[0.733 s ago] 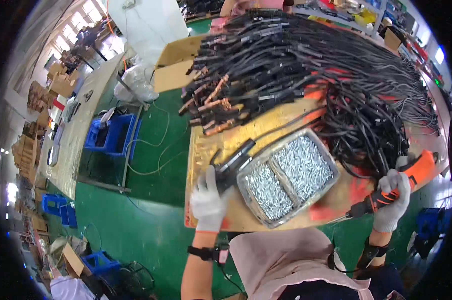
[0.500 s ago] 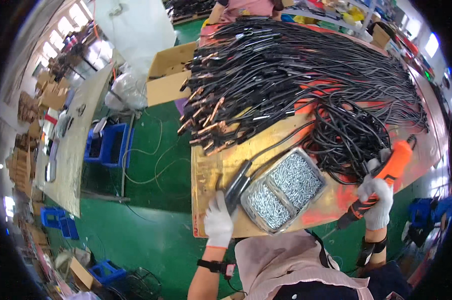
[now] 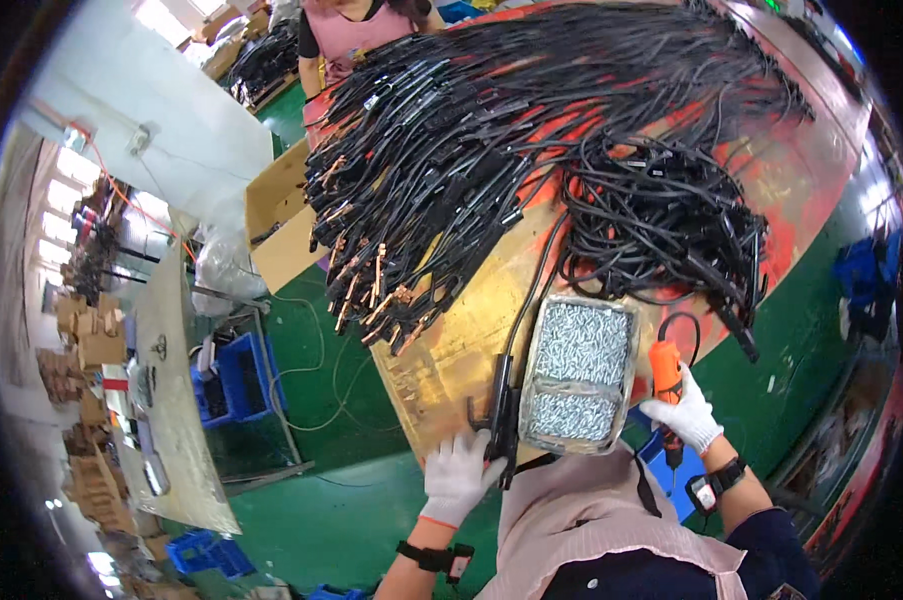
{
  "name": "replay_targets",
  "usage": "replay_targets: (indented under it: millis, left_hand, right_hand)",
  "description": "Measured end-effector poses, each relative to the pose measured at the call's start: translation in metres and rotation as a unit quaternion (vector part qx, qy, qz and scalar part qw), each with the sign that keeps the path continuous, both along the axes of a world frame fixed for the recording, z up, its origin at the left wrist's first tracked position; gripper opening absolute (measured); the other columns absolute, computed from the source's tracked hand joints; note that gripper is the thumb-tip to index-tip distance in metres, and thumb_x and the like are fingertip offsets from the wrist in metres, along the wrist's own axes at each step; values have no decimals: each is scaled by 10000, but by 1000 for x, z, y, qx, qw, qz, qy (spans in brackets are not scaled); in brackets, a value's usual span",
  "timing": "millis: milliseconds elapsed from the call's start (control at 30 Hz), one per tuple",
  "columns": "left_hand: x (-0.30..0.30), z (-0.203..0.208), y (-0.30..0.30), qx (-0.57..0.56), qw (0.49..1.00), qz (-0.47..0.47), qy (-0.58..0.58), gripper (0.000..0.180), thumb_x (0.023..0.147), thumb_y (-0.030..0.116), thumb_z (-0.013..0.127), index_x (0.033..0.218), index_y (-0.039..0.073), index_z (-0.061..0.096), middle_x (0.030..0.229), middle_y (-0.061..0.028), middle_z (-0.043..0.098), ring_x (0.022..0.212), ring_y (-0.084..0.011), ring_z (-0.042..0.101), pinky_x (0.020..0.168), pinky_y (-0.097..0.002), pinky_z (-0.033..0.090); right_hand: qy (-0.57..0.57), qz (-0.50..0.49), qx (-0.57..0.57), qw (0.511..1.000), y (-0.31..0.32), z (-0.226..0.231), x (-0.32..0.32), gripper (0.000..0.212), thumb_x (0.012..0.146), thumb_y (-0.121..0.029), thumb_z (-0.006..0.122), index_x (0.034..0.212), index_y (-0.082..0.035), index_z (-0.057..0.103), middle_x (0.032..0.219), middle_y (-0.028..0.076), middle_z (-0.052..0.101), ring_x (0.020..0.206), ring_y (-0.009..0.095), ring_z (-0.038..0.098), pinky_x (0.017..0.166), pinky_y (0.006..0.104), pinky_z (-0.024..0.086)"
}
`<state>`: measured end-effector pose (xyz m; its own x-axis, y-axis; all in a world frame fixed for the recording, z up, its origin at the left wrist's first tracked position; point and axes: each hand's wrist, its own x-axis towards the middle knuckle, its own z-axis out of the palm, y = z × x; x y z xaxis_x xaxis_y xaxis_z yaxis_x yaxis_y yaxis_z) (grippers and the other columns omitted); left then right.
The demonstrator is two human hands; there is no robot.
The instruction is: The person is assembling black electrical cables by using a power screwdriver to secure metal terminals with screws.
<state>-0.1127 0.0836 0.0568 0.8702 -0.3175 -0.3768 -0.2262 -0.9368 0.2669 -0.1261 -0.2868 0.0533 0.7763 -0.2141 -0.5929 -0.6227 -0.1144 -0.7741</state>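
My left hand (image 3: 456,478), in a white glove, is at the table's near edge with its fingers and thumb around the lower end of a black cable handle (image 3: 506,405). A small hooked piece sticks out beside the handle, and its cable runs up toward the pile. My gloved right hand (image 3: 687,412) grips an orange and black electric screwdriver (image 3: 665,372), bit pointing down, off the table's edge. Between my hands sits a clear two-part tray (image 3: 543,385) full of small silvery screws (image 3: 583,345).
A tangled heap of black cables (image 3: 661,215) lies beyond the tray. Many copper-ended cables (image 3: 421,190) cover the far table (image 3: 451,350). A person in a pink apron (image 3: 356,40) stands across. At left are an open cardboard box (image 3: 281,240) and a blue crate (image 3: 246,375).
The view has turned. The screwdriver has come left, closer to the tray, and its bit now points down. My left hand stays by the handle, which stands more upright in view.
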Motion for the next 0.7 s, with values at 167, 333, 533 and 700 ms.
replay_targets:
  millis: [167, 333, 533, 700]
  left_hand:
    - [14, 2, -44, -79, 989, 69, 108, 502, 913, 453, 573, 1257, 89, 536, 1050, -222, 683, 902, -449, 655, 811, -530, 504]
    - [45, -12, -76, 13, 958, 150, 246, 530, 972, 463, 387, 1254, 14, 415, 1008, -304, 663, 964, -492, 631, 855, -562, 480]
    - [76, -9, -79, 1, 953, 134, 270, 572, 957, 531, 389, 1147, 5, 509, 1034, -344, 628, 1032, -478, 604, 898, -524, 456]
    - [109, -11, -105, 32, 969, 94, 226, 632, 948, 582, 338, 1221, 58, 563, 1078, -312, 640, 1059, -465, 605, 919, -511, 459]
  right_hand:
    - [-55, -31, -25, 998, 22, -29, 12, 995, 681, -288, 868, 1463, 1, 324, 1234, 97, 575, 1092, 178, 560, 949, 318, 467]
    - [-87, -91, -34, 991, 30, -65, 18, 944, 663, -246, 872, 1422, -7, 365, 1205, 98, 576, 1076, 187, 555, 954, 325, 460]
    - [-74, -100, -88, 988, 32, -61, 39, 863, 675, -267, 846, 1375, -31, 399, 1098, 124, 622, 962, 226, 608, 873, 361, 498]
    - [-95, -88, -122, 984, 18, -78, 31, 815, 684, -301, 818, 1338, -29, 415, 1071, 159, 640, 987, 274, 639, 899, 370, 502]
